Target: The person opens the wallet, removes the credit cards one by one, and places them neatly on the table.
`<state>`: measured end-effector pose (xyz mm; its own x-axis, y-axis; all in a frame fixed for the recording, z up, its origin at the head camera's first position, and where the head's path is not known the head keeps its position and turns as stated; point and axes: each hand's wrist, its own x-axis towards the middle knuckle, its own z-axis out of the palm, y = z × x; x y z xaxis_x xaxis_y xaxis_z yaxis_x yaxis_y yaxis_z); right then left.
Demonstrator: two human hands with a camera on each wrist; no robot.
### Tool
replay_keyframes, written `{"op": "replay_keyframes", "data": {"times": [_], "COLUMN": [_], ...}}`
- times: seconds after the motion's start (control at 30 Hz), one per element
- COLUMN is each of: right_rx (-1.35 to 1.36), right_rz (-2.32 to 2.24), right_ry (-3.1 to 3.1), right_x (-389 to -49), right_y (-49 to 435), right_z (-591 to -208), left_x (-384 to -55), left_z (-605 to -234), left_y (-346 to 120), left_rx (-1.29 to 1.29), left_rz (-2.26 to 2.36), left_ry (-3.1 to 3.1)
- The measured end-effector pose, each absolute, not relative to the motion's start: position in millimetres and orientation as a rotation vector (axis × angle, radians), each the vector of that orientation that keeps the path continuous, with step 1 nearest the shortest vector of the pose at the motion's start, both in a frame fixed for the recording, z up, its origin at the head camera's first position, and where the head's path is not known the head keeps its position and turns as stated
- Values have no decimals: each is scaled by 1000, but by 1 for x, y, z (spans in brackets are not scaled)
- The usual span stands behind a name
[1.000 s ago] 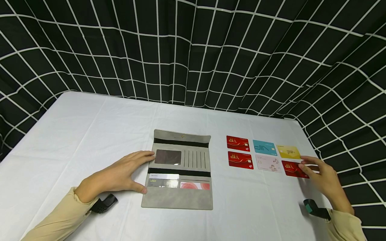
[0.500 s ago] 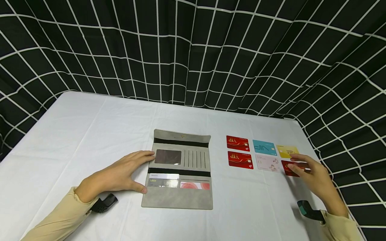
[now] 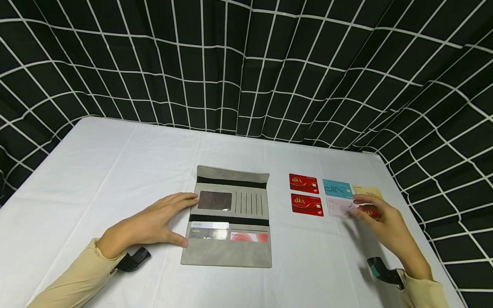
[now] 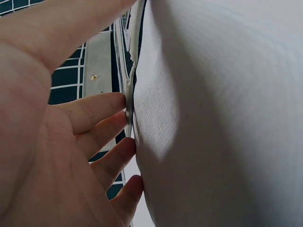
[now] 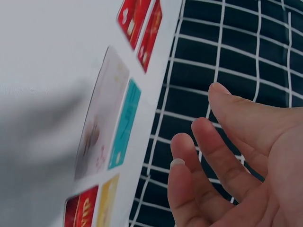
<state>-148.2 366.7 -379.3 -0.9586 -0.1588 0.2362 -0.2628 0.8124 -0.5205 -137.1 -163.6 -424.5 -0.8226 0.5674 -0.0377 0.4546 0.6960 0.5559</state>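
An unfolded grey wallet (image 3: 227,256) lies on the table, a silver-grey card (image 3: 200,233) and a pink-and-white card (image 3: 249,237) in its lower pockets. My left hand (image 3: 150,224) rests at its left edge, thumb and fingers spread; the left wrist view has the fingertips at the wallet's rim. Above the loose cards hovers my right hand (image 3: 393,229), holding nothing, its fingers apart and gently bent in the right wrist view. Closest to its fingertips is the pale pink card (image 3: 337,206). It partly covers a red card (image 3: 370,211) and a yellow card (image 3: 365,191).
Left of the pale pink card lie two red VIP cards (image 3: 303,183), one above the other. A blue VIP card (image 3: 336,188) is just above the pale pink one. White cloth (image 3: 115,179) covers the table, and a black checked curtain (image 3: 215,64) hangs behind.
My right hand has moved left over the card rows, from the yellow and red cards at the right end towards the pale pink card. The left hand and wallet have stayed put.
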Motion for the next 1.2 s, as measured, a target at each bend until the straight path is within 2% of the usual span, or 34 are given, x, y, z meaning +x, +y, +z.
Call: {"op": "replay_keyframes", "data": {"times": [0.87, 1.2], "right_rx": [438, 568], "right_rz": [842, 892], "right_ry": [-2904, -2920], "right_x": [-137, -134], "right_y": [300, 276], "right_z": [-368, -373], "left_x": [-137, -137], "left_z": [-424, -424], "left_y": [-163, -163], "left_rx": [814, 808], "left_rz": [810, 806], "left_ry": [2685, 2688]}}
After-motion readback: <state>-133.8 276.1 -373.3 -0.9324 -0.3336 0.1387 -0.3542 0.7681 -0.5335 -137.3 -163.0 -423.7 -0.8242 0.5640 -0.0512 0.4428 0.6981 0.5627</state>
